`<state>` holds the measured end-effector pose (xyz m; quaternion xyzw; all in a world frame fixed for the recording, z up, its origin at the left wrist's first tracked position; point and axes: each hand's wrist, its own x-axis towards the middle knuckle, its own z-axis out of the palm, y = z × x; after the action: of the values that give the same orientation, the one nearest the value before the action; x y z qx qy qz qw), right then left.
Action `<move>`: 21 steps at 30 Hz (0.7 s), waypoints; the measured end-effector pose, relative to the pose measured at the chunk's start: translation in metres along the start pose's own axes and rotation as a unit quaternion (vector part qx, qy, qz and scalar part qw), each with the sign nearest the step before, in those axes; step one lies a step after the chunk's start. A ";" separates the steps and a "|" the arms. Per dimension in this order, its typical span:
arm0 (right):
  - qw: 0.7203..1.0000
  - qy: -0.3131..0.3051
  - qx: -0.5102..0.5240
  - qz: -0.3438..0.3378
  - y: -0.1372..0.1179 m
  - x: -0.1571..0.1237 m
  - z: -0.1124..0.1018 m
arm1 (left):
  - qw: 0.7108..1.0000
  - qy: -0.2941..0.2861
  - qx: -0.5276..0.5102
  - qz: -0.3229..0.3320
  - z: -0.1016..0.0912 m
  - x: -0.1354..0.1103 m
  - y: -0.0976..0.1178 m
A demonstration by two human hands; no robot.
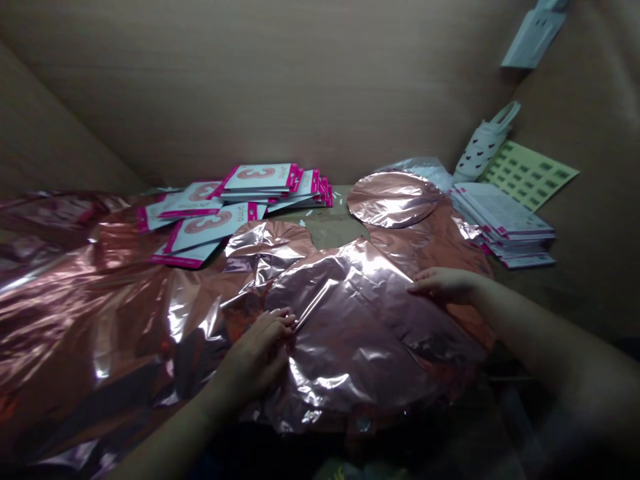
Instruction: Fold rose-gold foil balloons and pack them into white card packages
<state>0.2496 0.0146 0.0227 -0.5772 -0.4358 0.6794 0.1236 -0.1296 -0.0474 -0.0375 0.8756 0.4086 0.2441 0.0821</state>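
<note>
Forearms [185, 423] enter from the lower corners; left hand [263, 341] and right hand [443, 283] touch pink foil [350, 333] mid-frame; whether either grip pinches, I cannot tell.

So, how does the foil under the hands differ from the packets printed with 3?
The foil is shiny and pinkish; the packets are white with bright pink edges. The foil is wide and wrinkled, while each packet is smaller and flat. The left hand and right hand touch the foil, not the packets. Both show pink.
</note>
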 end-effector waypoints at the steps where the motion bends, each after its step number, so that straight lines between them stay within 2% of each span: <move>1: 1.000 -0.016 0.010 -0.003 0.001 0.000 0.004 | 1.000 0.000 0.008 0.007 0.000 0.000 0.000; 4: 0.997 -0.006 0.047 -0.058 0.011 -0.001 0.004 | 0.997 -0.036 0.040 0.054 -0.002 0.009 0.011; 6: 0.992 0.041 0.081 -0.093 0.023 -0.003 -0.008 | 0.990 -0.110 0.027 0.088 -0.003 0.023 0.026; 9: 0.983 0.101 0.134 -0.073 0.042 -0.013 -0.030 | 0.972 -0.206 -0.006 0.112 -0.002 0.046 0.049; 11: 0.981 0.105 0.160 -0.039 0.049 -0.023 -0.037 | 0.969 -0.215 -0.004 0.125 0.003 0.057 0.057; 14: 0.979 0.064 0.191 -0.027 0.047 -0.033 -0.037 | 0.974 -0.162 0.010 0.161 0.019 0.060 0.062; 17: 0.976 0.030 0.213 -0.036 0.044 -0.037 -0.036 | 0.982 -0.033 0.034 0.184 0.035 0.055 0.062; 19: 0.975 0.036 0.217 -0.039 0.047 -0.039 -0.039 | 0.979 0.027 0.046 0.196 0.040 0.052 0.063; 21: 0.971 0.077 0.207 -0.093 0.057 -0.045 -0.043 | 0.977 0.045 0.052 0.201 0.040 0.051 0.062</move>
<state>0.3204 -0.0296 0.0133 -0.5466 -0.3266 0.6936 0.3369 -0.0399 -0.0466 -0.0328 0.9310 0.2401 0.2730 -0.0331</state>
